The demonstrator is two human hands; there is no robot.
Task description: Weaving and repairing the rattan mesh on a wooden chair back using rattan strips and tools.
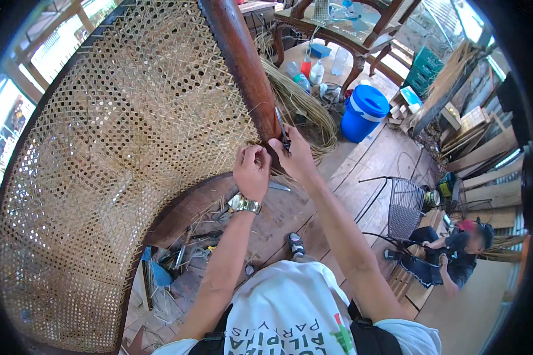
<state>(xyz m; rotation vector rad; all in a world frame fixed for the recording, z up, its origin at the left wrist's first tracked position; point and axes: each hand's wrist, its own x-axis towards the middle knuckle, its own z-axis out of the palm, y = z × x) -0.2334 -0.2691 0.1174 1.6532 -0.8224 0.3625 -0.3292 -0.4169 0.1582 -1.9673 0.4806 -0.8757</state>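
the left hand (252, 171) is closed, its fingers pinching loose cane strand ends at the edge of the woven cane panel (118, 154), just where the weave meets the dark wooden frame rail (243, 71). the right hand (296, 157) is closed around a slim dark-handled tool (282, 131), whose shaft rises from the fingers and lies against the rail. both sets of fingers sit close together, nearly touching.

risk assessment, as judged from this position:
- the tool tip works right beside the left fingers; a slip off the rounded rail could jab them.
- too hard a pull on the strands could snap them or distort the nearby weave.
- levering against the rail could scar the wood.
- loose tools and cane offcuts (189, 242) on the floor below the hands could foul a foot.
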